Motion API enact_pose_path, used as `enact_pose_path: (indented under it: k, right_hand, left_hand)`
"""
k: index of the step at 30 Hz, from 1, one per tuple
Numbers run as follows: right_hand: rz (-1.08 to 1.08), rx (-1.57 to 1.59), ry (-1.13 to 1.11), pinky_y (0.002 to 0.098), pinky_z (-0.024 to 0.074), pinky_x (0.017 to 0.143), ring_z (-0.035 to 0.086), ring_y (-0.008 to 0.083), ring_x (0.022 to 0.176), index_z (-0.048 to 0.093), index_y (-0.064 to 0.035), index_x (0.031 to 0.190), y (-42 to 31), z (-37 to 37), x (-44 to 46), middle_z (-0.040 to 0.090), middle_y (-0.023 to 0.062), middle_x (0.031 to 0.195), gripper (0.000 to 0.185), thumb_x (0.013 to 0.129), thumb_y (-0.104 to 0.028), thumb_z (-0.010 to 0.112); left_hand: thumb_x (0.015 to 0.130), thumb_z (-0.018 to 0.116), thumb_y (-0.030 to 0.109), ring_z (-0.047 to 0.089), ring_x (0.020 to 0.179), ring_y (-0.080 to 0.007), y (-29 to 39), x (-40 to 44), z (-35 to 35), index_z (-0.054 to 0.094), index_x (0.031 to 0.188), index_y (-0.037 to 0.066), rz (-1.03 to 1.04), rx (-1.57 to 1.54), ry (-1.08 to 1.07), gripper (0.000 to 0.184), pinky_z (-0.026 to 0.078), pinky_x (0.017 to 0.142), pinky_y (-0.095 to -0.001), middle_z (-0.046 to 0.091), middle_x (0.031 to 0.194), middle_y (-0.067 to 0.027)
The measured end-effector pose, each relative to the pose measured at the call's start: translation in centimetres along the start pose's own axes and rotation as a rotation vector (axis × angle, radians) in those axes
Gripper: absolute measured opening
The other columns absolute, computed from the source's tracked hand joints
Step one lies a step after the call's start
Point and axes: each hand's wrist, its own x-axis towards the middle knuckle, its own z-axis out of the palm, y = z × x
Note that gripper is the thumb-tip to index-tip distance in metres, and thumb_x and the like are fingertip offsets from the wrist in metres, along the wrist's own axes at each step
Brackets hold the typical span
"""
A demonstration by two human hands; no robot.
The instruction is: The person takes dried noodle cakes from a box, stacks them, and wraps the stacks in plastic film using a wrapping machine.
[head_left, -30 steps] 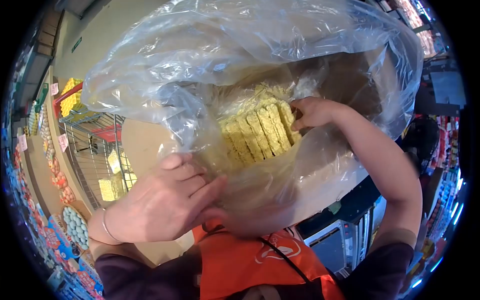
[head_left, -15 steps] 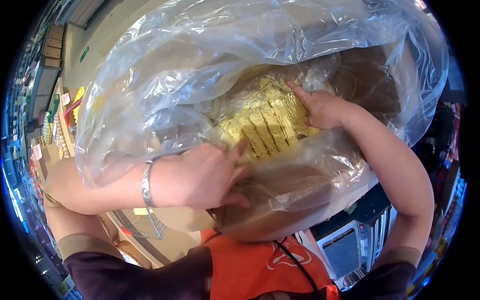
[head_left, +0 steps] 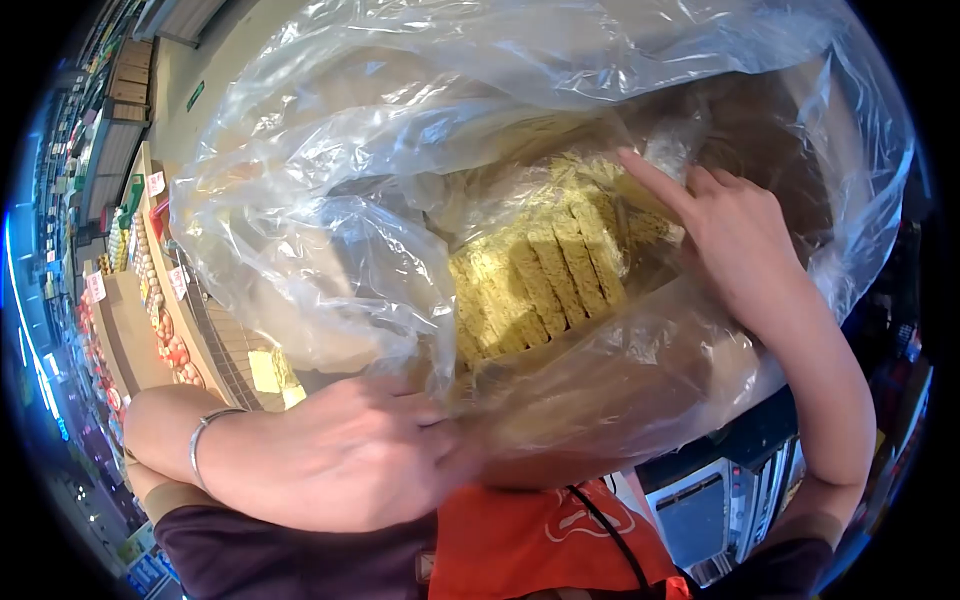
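Yellow dried noodle blocks (head_left: 545,285) stand on edge in a row inside a large clear plastic bag (head_left: 330,250). The bag lines a brown cardboard box (head_left: 580,440), its mouth spread wide. At the near left edge my left hand (head_left: 370,450) has its fingers curled around gathered plastic; the fingertips are blurred. Over the right end of the noodle row is my right hand (head_left: 740,225), with its index finger stretched out and the other fingers loosely bent. It lies close to the plastic and grips no block.
A wire basket (head_left: 225,345) with yellow packs (head_left: 270,372) sits at the left. Beyond it is a wooden shelf (head_left: 185,290) with price cards and round produce. A grey device with a dark panel (head_left: 688,515) stands below right. An orange apron (head_left: 540,545) is at the bottom.
My left hand has moved down from the noodle blocks to the near edge of the bag, its fingers now curled. My right hand has shifted right, off the blocks. More of the row shows.
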Motion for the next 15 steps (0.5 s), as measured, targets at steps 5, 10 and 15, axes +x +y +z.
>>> enact_pose_path:
  k: [5, 10, 15]
  right_hand:
    - [0.037, -0.056, 0.138, 0.0346, 0.0529, 0.071, 0.062, 0.0243, 0.076, 0.038, -0.0228, 0.148, -0.2, -1.7, -1.5, 0.061, 0.0089, 0.080, 0.087, 0.070, 0.003, 0.063]
    - [0.186, 0.211, 0.184, 0.0389, 0.0513, 0.074, 0.059, 0.0269, 0.075, 0.042, -0.0240, 0.147, 0.7, -3.4, -3.3, 0.059, 0.0090, 0.084, 0.091, 0.067, 0.016, 0.061]
    - [0.180, 0.330, 0.317, 0.0406, 0.0500, 0.096, 0.060, 0.0274, 0.114, 0.037, -0.0120, 0.148, 3.0, -3.0, -5.9, 0.048, 0.0131, 0.142, 0.077, 0.078, 0.011, 0.056]
  left_hand:
    - [0.076, 0.068, 0.036, 0.057, 0.110, -0.0317, -1.6, 1.3, -0.2, 0.064, 0.117, -0.002, -0.142, 0.331, 0.263, 0.057, 0.037, 0.103, -0.0555, 0.062, 0.098, -0.0150]
    - [0.085, 0.060, 0.052, 0.053, 0.115, -0.0325, -4.2, 1.7, 1.7, 0.073, 0.096, 0.000, -0.275, 0.288, -0.032, 0.055, 0.027, 0.111, -0.0584, 0.061, 0.115, -0.0162]
    - [0.086, 0.055, 0.059, 0.054, 0.110, -0.0295, -4.7, 1.8, 1.6, 0.074, 0.083, 0.000, -0.249, 0.299, -0.029, 0.062, 0.032, 0.107, -0.0558, 0.056, 0.129, -0.0186]
